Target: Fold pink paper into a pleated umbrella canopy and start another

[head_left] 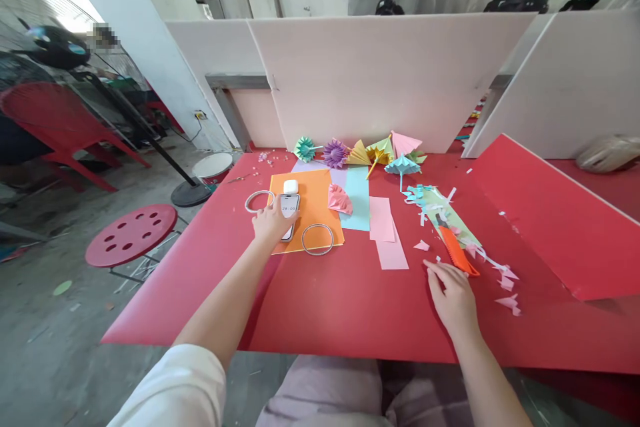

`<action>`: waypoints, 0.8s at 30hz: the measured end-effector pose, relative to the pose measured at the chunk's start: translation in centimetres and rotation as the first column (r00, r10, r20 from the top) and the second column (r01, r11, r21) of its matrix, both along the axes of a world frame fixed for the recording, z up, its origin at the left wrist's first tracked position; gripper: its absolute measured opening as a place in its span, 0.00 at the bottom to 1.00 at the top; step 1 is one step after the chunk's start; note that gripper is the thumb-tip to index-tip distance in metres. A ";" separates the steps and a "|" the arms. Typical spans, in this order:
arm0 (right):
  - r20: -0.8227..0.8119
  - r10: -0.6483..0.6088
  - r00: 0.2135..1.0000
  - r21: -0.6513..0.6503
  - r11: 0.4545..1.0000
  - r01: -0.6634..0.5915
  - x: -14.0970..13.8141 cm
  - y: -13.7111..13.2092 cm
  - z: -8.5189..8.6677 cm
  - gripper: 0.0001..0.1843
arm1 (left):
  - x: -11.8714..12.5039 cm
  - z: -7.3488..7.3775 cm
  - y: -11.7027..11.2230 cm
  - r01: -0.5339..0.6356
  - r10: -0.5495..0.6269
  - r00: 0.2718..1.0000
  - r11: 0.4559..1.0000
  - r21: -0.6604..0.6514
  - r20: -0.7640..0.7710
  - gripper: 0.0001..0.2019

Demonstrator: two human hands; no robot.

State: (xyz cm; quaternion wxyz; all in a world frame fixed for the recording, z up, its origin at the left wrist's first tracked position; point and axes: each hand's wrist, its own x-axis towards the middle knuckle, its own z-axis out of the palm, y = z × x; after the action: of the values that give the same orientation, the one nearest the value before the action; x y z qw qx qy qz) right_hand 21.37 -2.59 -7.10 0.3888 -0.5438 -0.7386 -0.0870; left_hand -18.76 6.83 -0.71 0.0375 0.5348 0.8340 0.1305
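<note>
My left hand (273, 221) reaches forward and rests on a white phone (289, 207) that lies on an orange paper sheet (313, 207); its fingers curl over the phone's near edge. The screen shows digits. My right hand (453, 297) lies flat on the red table (325, 307), fingers spread, just short of an orange utility knife (457, 253). Pink paper strips (386, 230) lie between the two hands.
Two tape rings (318, 239) (259, 201) flank the phone. Folded paper flowers and umbrellas (370, 152) line the back by a white divider board (380, 73). Paper scraps (505, 280) litter the right side. A red stool (131, 233) stands left of the table.
</note>
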 end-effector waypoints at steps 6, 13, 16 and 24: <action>-0.031 -0.015 0.999 -0.053 0.999 0.013 -0.1 0.0 0.0 0.13 | 2.1 -0.1 1.5 -0.047 0.040 0.993 0.997 -0.060 -0.107 0.39; -0.044 -0.009 0.999 -0.109 0.994 0.005 -0.3 -0.2 0.1 0.14 | 2.0 -0.1 1.5 -0.039 0.036 0.992 0.999 -0.029 -0.124 0.38; -0.046 -0.019 0.999 -0.118 0.993 0.014 -0.3 -0.2 0.1 0.14 | 1.8 0.3 1.3 -0.009 0.011 0.992 1.000 0.016 -0.122 0.40; -0.069 -0.021 0.997 -0.131 0.991 0.012 -0.5 -0.3 0.3 0.14 | 6.1 -0.3 -5.6 0.387 -0.361 0.916 0.909 0.152 -0.176 0.16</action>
State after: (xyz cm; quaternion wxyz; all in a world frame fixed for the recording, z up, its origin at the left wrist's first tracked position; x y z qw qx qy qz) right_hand 20.90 -2.91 -6.77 0.3774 -0.5768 -0.7241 -0.0225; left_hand -12.63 1.25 -1.00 -0.0479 0.6941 0.7007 0.1581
